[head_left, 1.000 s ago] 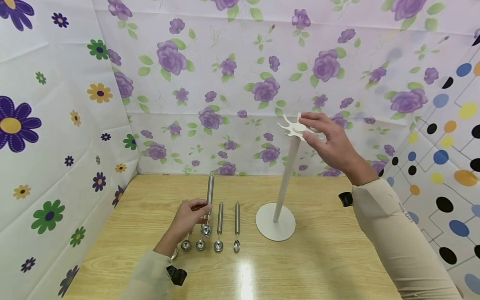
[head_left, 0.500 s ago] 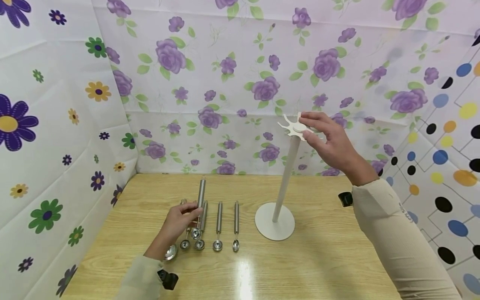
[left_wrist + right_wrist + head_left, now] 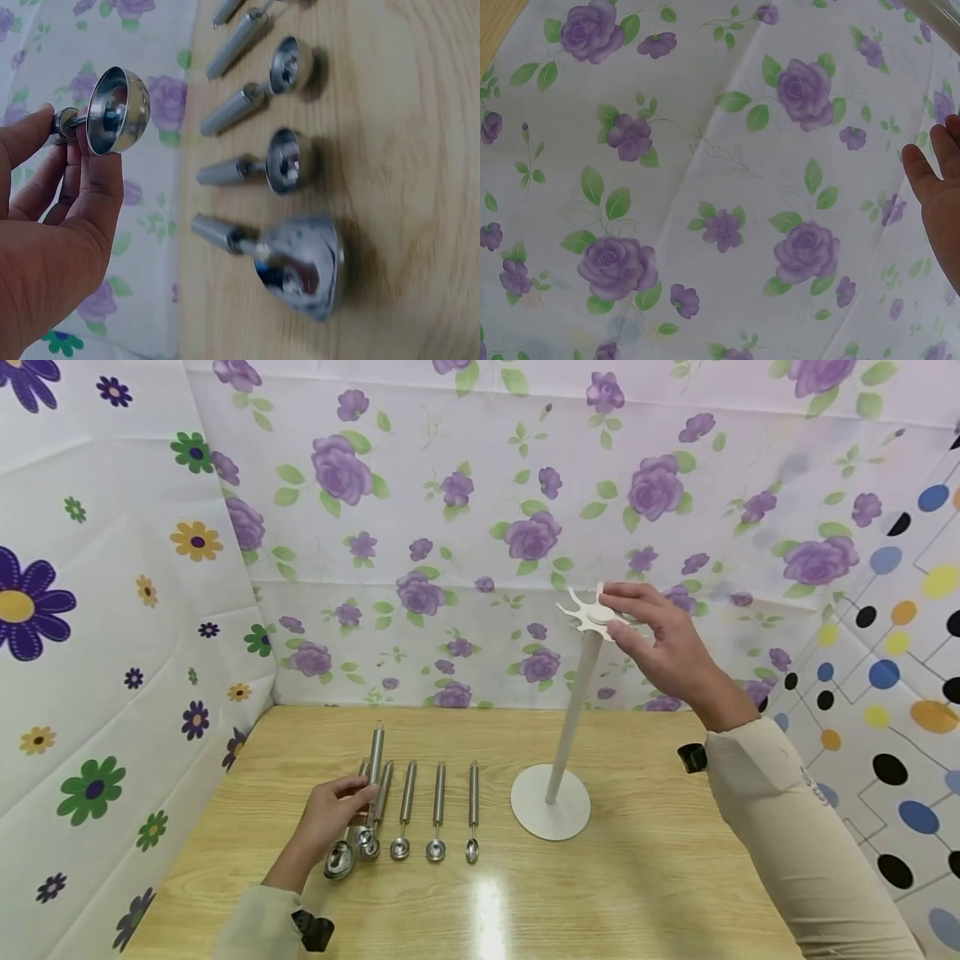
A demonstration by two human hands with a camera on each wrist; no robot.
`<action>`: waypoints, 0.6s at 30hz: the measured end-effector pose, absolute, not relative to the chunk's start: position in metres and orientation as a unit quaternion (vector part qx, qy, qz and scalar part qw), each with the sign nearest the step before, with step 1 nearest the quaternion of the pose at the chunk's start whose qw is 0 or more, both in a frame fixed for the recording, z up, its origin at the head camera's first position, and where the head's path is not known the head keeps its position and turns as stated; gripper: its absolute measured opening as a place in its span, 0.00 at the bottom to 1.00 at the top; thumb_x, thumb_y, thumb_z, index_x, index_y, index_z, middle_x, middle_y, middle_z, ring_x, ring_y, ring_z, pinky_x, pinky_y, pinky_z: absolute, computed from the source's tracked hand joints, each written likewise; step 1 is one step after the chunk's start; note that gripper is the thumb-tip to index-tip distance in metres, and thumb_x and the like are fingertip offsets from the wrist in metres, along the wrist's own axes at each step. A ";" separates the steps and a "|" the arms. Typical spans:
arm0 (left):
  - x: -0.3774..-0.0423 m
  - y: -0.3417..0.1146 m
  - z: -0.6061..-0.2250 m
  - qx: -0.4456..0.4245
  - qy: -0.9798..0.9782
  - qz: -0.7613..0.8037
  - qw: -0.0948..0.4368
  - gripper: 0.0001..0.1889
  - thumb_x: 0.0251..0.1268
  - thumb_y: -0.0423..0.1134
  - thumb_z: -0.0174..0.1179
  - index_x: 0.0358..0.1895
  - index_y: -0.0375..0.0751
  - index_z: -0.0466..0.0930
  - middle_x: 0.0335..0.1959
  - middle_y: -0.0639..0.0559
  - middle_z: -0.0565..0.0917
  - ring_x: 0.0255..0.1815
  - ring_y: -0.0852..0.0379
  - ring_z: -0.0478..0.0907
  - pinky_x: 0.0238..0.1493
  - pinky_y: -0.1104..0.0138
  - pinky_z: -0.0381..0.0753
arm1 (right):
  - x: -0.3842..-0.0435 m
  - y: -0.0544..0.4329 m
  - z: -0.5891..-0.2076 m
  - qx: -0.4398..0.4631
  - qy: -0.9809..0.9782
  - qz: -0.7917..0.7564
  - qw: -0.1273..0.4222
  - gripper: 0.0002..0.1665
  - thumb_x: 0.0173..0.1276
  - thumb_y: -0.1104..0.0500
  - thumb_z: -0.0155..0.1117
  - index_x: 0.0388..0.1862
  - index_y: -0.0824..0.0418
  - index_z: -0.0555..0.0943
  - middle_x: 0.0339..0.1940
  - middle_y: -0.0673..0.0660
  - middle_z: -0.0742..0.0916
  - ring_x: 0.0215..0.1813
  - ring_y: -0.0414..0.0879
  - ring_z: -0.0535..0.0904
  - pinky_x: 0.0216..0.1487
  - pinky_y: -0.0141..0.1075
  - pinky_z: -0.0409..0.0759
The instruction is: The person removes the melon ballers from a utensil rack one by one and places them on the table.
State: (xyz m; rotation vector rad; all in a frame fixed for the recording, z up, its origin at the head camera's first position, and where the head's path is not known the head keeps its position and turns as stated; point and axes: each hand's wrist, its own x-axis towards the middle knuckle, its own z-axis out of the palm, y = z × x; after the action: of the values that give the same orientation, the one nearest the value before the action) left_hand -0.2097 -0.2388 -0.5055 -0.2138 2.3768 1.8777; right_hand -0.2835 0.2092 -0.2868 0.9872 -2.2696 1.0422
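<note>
My left hand pinches a steel scoop by the lower part of its handle, between thumb and fingers. In the left wrist view the scoop's round, hollow bowl is lifted clear of the wood. Below it lie several similar steel utensils; the nearest are a round-bowled scoop and one with a larger, pointed bowl. My right hand holds the top of a white stand, thumb and fingers about its hooked crown. The crown's right side is partly hidden by that hand.
Toward the middle of the wooden table lie two more scoops and a narrow spoon, handles pointing away. The stand's round base is right of them. Patterned cloth closes the back and both sides.
My left hand has moved left with the scoop, from over the middle of the row to its left end. The right hand stays on the stand.
</note>
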 end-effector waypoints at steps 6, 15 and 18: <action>-0.209 -0.255 -0.510 -0.091 0.792 0.601 0.055 0.24 0.74 0.40 0.61 0.63 0.25 0.74 0.45 0.39 0.82 0.40 0.50 0.83 0.40 0.62 0.87 | -0.283 0.209 -0.287 0.356 -0.824 0.378 0.226 0.23 0.75 0.64 0.58 0.66 0.71 0.76 0.69 0.63 0.75 0.71 0.58 0.67 0.67 0.58 0.67; -0.208 -0.279 -0.517 -0.105 0.807 0.578 0.057 0.26 0.74 0.43 0.60 0.64 0.24 0.73 0.48 0.34 0.81 0.44 0.47 0.83 0.42 0.62 0.87 | -0.283 0.207 -0.287 0.358 -0.823 0.377 0.229 0.23 0.74 0.66 0.58 0.66 0.70 0.76 0.69 0.63 0.75 0.71 0.57 0.68 0.67 0.54 0.68; -0.208 -0.287 -0.522 -0.112 0.810 0.573 0.058 0.26 0.74 0.43 0.61 0.63 0.23 0.73 0.46 0.35 0.82 0.42 0.48 0.83 0.41 0.64 0.86 | -0.284 0.207 -0.286 0.357 -0.823 0.377 0.228 0.23 0.74 0.66 0.58 0.66 0.70 0.76 0.69 0.63 0.75 0.71 0.57 0.68 0.67 0.54 0.68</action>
State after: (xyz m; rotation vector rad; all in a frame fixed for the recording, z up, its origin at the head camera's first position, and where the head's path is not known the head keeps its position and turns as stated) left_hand -0.2077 -0.2866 -0.5215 -0.3389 2.4538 1.7376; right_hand -0.2836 0.2073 -0.2863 0.9844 -2.2676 1.0380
